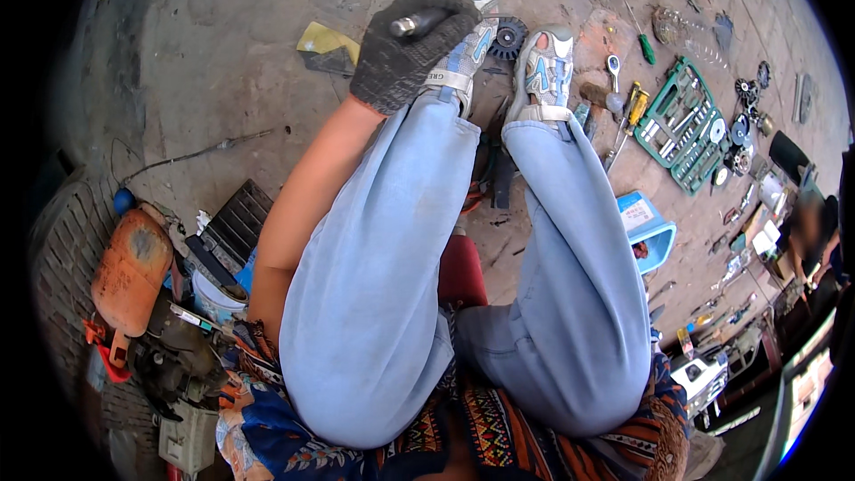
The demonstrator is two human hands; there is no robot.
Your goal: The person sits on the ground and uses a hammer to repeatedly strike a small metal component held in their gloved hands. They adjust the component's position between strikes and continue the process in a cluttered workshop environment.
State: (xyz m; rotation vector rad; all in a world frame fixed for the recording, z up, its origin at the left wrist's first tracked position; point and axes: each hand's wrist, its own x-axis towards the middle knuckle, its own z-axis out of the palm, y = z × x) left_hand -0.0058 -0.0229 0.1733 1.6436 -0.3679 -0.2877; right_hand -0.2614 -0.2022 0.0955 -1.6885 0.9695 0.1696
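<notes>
My left hand [405, 58], in a dark work glove, reaches forward beside my left shoe [468, 44]. Its fingers are wrapped round a dark-handled tool with a round silver end [417, 23]; the rest of that tool is hidden by the glove, so its kind does not show. Just past the hand, between my two shoes, a black toothed disc [508, 38] stands near the ground. A yellow and dark sheet [329, 47] lies to the left of the glove. My right hand is out of sight.
To the right lie a green-handled screwdriver [647, 49], a ratchet [614, 71], yellow-handled screwdrivers [638, 105], a green socket set case [681, 125] and a blue bin [657, 242]. At left sit a rusty orange tank [134, 269] and a black crate [239, 223].
</notes>
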